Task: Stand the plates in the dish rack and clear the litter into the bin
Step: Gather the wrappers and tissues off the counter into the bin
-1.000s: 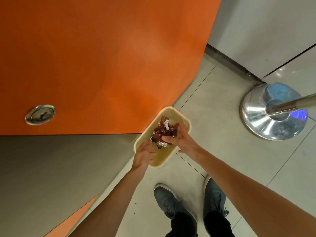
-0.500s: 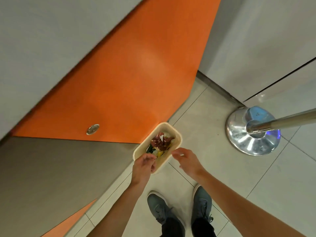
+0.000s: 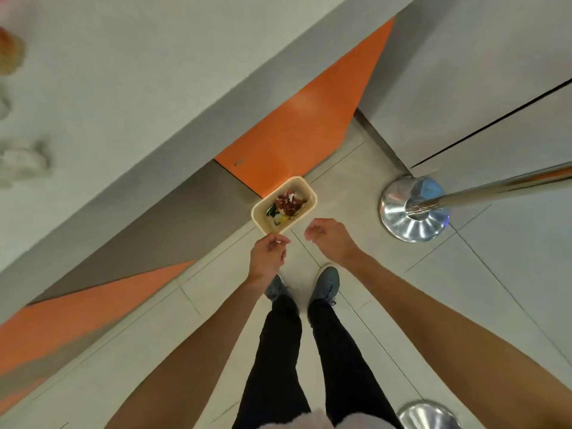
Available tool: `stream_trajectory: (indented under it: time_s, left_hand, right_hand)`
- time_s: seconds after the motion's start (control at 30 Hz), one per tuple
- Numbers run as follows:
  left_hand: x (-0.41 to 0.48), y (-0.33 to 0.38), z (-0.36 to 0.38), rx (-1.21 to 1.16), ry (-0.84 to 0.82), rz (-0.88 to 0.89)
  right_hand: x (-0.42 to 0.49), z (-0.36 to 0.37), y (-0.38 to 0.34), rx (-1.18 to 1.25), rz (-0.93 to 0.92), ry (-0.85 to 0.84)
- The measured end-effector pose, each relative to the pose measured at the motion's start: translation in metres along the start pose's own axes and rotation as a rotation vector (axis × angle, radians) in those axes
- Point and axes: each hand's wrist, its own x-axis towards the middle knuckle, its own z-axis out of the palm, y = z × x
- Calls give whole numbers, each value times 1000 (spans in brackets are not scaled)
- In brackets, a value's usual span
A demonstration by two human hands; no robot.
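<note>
The bin (image 3: pixel 261 219) stands on the floor (image 3: pixel 340 196) against the orange panel (image 3: pixel 294 140), with litter (image 3: pixel 288 204) inside. The right grip (image 3: pixel 331 238) has left the litter and hangs apart, loosely curled and empty. The left grip (image 3: pixel 267 255), also loosely curled and empty, has let go of the rim and is now just beside it.

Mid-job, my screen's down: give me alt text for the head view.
A small beige rectangular bin on the tiled floor holds crumpled red wrapper litter; the left hand is at its near corner, the right hand beside it, loosely curled and empty. A chrome stanchion base stands to the right.
</note>
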Motion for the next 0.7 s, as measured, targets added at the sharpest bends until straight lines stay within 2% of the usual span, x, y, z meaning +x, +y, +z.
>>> stream_trajectory:
  time_s: [0.1, 0.27, 0.7]
  left_hand:
    - [-50, 10, -3, 62, -5, -3]
    - [-118, 30, -15, 40, 29, 49]
    - [-207, 79, -49, -67, 179, 292]
  right_hand:
    - [-45, -11, -21, -170, -51, -64]
    - [-103, -24, -45, -253, -140, -103]
    - [-158, -36, -104, -165, -449, -133]
